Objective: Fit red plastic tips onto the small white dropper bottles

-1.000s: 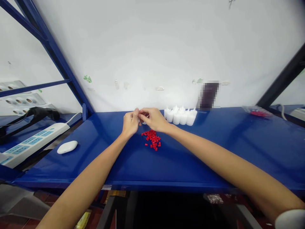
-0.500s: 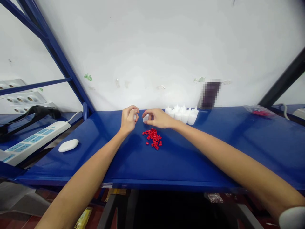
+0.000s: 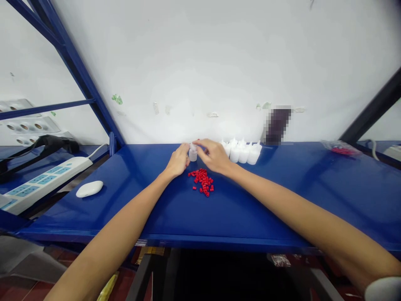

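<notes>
A small white bottle stands upright on the blue table, between my two hands. From its left side my left hand has its fingers closed at the bottle's upper part. My right hand pinches at the bottle's top from the right; a bit of red shows by its fingertips, too small to make out. Nearer to me lies a loose pile of small red caps. Several white bottles with pointed tips stand together just right of my right hand.
The blue table meets a white wall at the back. A white oval case and a power strip lie left. A plastic bag with red pieces is at the back right. Blue frame posts rise on the left.
My hands have come together around the bottle. My left hand moved right and my right hand shifted slightly right. The bottle now shows more fully between them.
</notes>
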A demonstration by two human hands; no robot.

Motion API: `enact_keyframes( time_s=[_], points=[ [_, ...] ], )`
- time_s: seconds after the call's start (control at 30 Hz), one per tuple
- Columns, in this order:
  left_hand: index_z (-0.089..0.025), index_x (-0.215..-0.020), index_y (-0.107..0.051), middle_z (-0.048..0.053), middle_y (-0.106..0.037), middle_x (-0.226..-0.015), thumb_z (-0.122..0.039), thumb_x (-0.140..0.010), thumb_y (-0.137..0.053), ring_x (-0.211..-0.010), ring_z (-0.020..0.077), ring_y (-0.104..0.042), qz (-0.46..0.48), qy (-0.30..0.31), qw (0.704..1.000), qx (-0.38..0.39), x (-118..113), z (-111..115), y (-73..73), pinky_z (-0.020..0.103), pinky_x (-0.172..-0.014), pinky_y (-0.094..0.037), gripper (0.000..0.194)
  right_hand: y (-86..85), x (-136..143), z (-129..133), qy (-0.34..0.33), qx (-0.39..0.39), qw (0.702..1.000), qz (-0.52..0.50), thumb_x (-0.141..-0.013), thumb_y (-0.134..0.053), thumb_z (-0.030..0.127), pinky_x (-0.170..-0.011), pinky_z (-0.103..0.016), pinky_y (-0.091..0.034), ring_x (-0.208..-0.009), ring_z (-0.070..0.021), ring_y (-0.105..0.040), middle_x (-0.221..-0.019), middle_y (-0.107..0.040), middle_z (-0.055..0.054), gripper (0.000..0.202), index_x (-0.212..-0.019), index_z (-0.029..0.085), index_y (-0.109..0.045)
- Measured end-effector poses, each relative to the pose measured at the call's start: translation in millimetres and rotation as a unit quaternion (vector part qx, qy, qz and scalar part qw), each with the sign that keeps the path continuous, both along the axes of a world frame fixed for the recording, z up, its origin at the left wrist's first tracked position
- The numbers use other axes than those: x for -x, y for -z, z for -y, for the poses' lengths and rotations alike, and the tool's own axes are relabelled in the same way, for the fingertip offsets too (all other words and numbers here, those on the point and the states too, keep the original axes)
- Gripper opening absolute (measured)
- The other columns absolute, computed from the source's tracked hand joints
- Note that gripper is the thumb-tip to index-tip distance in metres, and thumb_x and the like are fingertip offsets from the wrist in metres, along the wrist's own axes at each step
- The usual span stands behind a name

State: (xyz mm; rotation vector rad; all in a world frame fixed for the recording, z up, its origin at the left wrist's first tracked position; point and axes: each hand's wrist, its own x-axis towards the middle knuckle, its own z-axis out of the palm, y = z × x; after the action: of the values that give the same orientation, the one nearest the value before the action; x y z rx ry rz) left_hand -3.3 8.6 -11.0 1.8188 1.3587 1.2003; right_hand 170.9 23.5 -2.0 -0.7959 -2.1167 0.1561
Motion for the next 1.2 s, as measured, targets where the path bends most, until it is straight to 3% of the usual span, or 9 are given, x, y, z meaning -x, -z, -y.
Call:
enact_keyframes(
  time_s=[0.17,0.3,0.5,0.63,0.73,0.83,1.0,1.1,1.2],
  points=[
    [-0.019,-0.091,-0.064,-0.003,-0.054,-0.054,-0.043,-0.099,-0.031,-0.054,0.0149,-0.053,-0.148,-0.037,0.984,-0.086,1.5,3.7,-2.3,0.025,-0.062,-0.039,0.041,7.9,-17.1,-10.6,0.110,0.019,0.985,0.134,-0.094,-0.045,0.028,-0.074,-0.034,-0.045,-0.090,-0.0244,-0.065,-0.105,-0.071,-0.010,0.030,-0.110,0.019,-0.069],
    [-0.020,-0.087,-0.067,-0.002,-0.055,-0.055,-0.042,-0.098,-0.029,-0.055,0.0161,-0.054,-0.191,-0.003,0.978,-0.083,1.1,3.3,-0.8,0.025,-0.061,-0.038,0.045,14.8,-19.8,-15.5,0.078,0.031,0.979,0.187,-0.094,-0.045,0.025,-0.080,-0.035,-0.046,-0.098,-0.0258,-0.065,-0.112,-0.070,-0.011,0.031,-0.110,0.018,-0.071],
    [-0.023,-0.096,-0.071,0.000,-0.062,-0.061,-0.043,-0.097,-0.033,-0.061,0.0193,-0.058,-0.225,-0.057,0.970,-0.065,6.1,-0.6,0.3,0.026,-0.063,-0.037,0.043,15.3,-21.3,-12.5,0.016,0.010,0.981,0.192,-0.094,-0.045,0.025,-0.091,-0.039,-0.044,-0.117,-0.0279,-0.058,-0.143,-0.052,-0.013,0.041,-0.133,0.021,-0.059],
    [-0.020,-0.092,-0.071,0.001,-0.061,-0.060,-0.040,-0.097,-0.030,-0.060,0.0184,-0.058,-0.219,-0.062,0.972,-0.061,5.7,-0.1,-2.0,0.025,-0.061,-0.038,0.046,1.0,-22.7,-4.9,0.076,-0.018,0.985,0.151,-0.094,-0.044,0.023,-0.090,-0.042,-0.039,-0.086,-0.0228,-0.066,-0.099,-0.072,-0.010,0.031,-0.113,0.018,-0.068],
    [-0.018,-0.088,-0.071,0.001,-0.061,-0.059,-0.039,-0.097,-0.028,-0.060,0.0180,-0.057,-0.215,-0.059,0.973,-0.064,4.4,0.7,-2.6,0.024,-0.061,-0.038,0.049,-13.4,-25.6,-1.5,0.104,-0.009,0.982,0.157,-0.092,-0.046,0.023,-0.081,-0.037,-0.039,-0.065,-0.0183,-0.061,-0.068,-0.069,-0.005,0.027,-0.096,0.017,-0.072],
    [-0.018,-0.087,-0.072,0.001,-0.062,-0.061,-0.039,-0.096,-0.028,-0.062,0.0181,-0.058,-0.229,-0.054,0.970,-0.067,3.6,1.7,-3.3,0.025,-0.062,-0.038,0.049,-28.7,-38.0,-1.6,0.149,-0.017,0.973,0.176,-0.091,-0.046,0.024,-0.068,-0.033,-0.036,-0.069,-0.0201,-0.059,-0.081,-0.072,-0.011,0.028,-0.097,0.015,-0.071],
    [-0.018,-0.084,-0.073,0.001,-0.062,-0.061,-0.037,-0.095,-0.031,-0.063,0.0187,-0.057,-0.257,-0.040,0.964,-0.060,4.1,1.0,-2.9,0.027,-0.064,-0.036,0.047,-39.2,-67.8,-5.5,0.296,-0.077,0.910,0.278,-0.090,-0.045,0.029,-0.077,-0.040,-0.031,-0.099,-0.0334,-0.054,-0.099,-0.071,-0.015,0.032,-0.106,0.014,-0.069],
    [-0.019,-0.080,-0.070,0.000,-0.057,-0.058,-0.038,-0.094,-0.035,-0.059,0.0173,-0.054,-0.257,-0.045,0.963,-0.072,5.0,-0.4,-1.1,0.028,-0.062,-0.034,0.042,-32.0,-71.3,-6.8,0.300,-0.060,0.894,0.328,-0.090,-0.046,0.028,-0.079,-0.043,-0.029,-0.101,-0.0350,-0.052,-0.092,-0.071,-0.016,0.030,-0.102,0.013,-0.069],
    [-0.020,-0.090,-0.062,-0.003,-0.055,-0.057,-0.041,-0.094,-0.039,-0.054,0.0155,-0.050,-0.216,-0.045,0.972,-0.078,4.7,0.2,-0.8,0.027,-0.059,-0.032,0.032,-24.7,-64.5,-5.4,0.265,-0.059,0.908,0.319,-0.090,-0.045,0.027,-0.080,-0.041,-0.028,-0.100,-0.0325,-0.053,-0.092,-0.072,-0.014,0.029,-0.107,0.015,-0.066]
  ],
)
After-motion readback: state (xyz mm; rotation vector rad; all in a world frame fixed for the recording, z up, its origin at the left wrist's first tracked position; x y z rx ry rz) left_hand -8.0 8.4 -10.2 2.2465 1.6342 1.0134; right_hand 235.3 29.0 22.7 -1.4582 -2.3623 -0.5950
